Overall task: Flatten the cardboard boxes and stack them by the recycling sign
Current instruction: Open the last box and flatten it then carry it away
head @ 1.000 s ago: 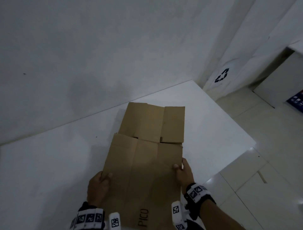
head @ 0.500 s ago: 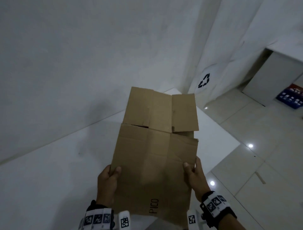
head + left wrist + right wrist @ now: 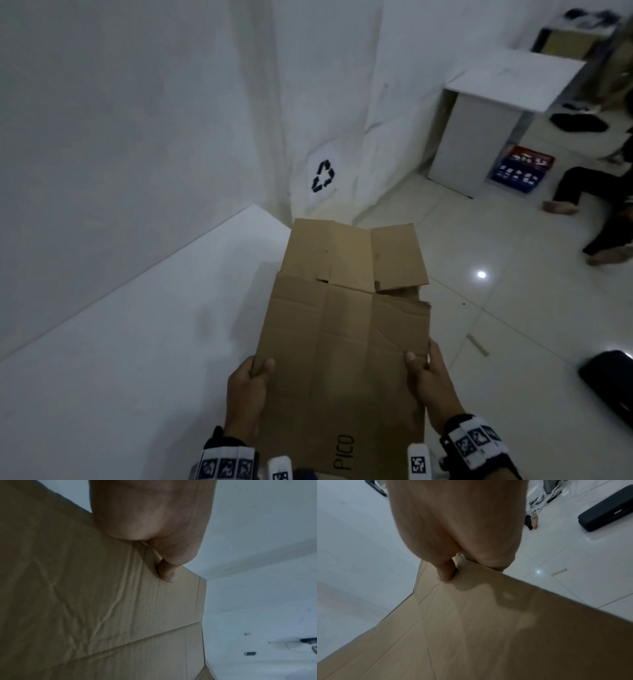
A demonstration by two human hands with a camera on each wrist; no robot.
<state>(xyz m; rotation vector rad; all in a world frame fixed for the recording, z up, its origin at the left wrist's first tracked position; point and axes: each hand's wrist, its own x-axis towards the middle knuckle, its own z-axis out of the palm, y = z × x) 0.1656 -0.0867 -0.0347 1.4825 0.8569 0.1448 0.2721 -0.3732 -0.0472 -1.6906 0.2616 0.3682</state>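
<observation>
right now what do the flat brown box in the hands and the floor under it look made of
Flattened brown box: corrugated cardboard, matte; fold creases, wrinkles and fine flute lines show in the left wrist view.
Pale floor: probably glazed ceramic tile; grout lines and a bright light reflection suggest a glossy finish.

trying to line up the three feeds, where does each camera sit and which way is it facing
Head: worn on the head, looking forward and down at the flattened cardboard box, with the recycling sign on the wall beyond; left hand, right hand and both wristbands show.
Left wrist: on the left wrist, looking along the hand across the cardboard toward white surfaces.
Right wrist: on the right wrist, looking along the hand over the cardboard to the tiled floor.
Shared: head and right wrist both show the black case.
</observation>
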